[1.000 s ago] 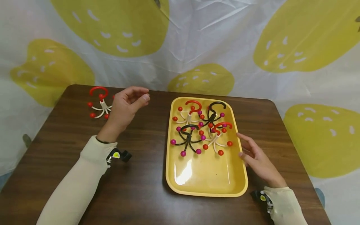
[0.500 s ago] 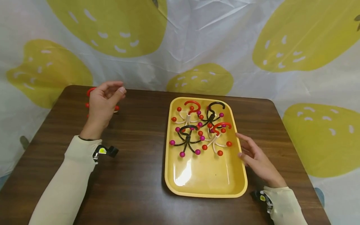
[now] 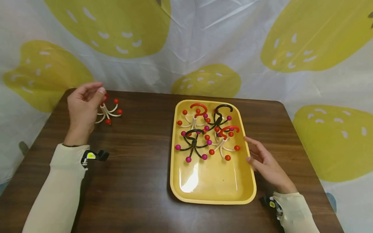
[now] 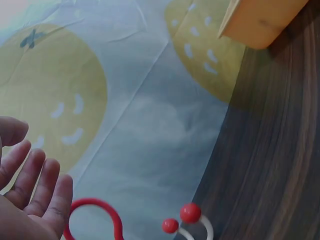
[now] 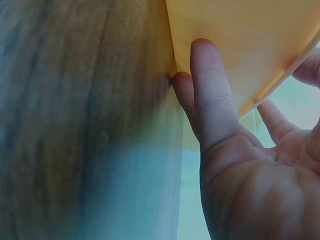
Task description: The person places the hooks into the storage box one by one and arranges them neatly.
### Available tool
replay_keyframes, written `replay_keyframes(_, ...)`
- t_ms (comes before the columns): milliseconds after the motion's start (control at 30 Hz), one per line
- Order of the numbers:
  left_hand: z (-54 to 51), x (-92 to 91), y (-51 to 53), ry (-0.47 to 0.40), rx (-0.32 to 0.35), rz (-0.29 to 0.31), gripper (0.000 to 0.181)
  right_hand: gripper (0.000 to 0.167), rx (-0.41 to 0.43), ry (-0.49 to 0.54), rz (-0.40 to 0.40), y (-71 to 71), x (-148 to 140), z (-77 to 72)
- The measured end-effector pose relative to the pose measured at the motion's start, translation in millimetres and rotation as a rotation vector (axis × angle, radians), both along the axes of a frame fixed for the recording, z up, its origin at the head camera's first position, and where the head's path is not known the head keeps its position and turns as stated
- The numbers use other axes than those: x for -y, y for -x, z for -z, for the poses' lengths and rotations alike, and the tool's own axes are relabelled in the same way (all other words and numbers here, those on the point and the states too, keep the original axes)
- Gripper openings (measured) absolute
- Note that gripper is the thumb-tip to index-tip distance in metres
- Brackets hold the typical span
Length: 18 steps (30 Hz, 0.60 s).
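My left hand (image 3: 82, 108), fingers loosely bent, hovers at the far left of the table beside an octopus-shaped hook hanger (image 3: 106, 112) with white arms, red ball tips and a red hook. It partly hides that hanger in the head view. In the left wrist view the fingers (image 4: 42, 195) hold nothing, and the red hook (image 4: 102, 207) shows behind them. My right hand (image 3: 266, 166) touches the right side of a yellow tray (image 3: 211, 189); in the right wrist view, its fairly straight fingers (image 5: 212, 95) rest against the tray's outer wall.
Inside the tray's far half stand several similar hangers, among them a black one (image 3: 194, 144) with magenta balls and a white one (image 3: 223, 144) with red balls. The brown table (image 3: 137, 181) ends at a fruit-patterned curtain (image 3: 140, 74) along the back.
My left hand has travelled leftward across and past the lone hanger, which shows again on the hand's right side. The right hand keeps its place at the tray.
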<state>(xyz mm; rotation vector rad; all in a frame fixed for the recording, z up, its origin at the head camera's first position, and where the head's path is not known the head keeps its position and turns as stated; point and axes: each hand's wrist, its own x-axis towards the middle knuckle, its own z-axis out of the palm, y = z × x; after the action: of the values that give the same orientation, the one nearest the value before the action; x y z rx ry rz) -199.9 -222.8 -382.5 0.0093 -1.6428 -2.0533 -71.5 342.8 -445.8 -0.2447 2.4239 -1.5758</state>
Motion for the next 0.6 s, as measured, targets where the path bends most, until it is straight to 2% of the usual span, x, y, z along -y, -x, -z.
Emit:
replay_keyframes(167,6.8,11.5,-1.9,-0.015,0.01,-0.085,0.02,0.069,0.016,-0.001,0.0,-2.6,-0.9,0.3)
replay_keyframes(367,10.5,24.6,-2.2,-0.049,0.018,-0.146,0.02,0.069,0.004,-0.016,0.0,-1.3,-0.2,-1.7)
replay_keyframes(600,21.8,36.1,2.1,-0.007,0.064,-0.198,0.021,0.068,-0.003,-0.025,-0.004,1.0,-0.2,-1.4)
